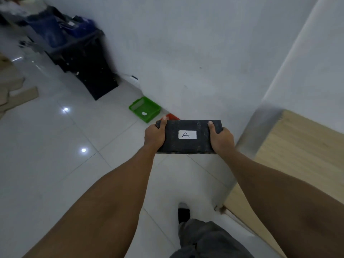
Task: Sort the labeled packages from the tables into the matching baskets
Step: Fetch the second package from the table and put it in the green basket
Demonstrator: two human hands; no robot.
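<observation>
I hold a black package [188,144] out in front of me over the floor; its white label reads "A". My left hand [154,136] grips its left end and my right hand [221,139] grips its right end, thumbs on top. On the floor by the wall ahead sits a green basket [144,109] with a small white tag on its near side. Just right of it a red basket [172,116] shows only a corner; the package hides the remainder.
A wooden table [297,157] with a metal edge stands at my right. A black bin [87,66] with blue bags stands against the wall at far left. Cardboard pieces [16,94] lie on the white tiled floor at left. My foot [183,213] is below the package.
</observation>
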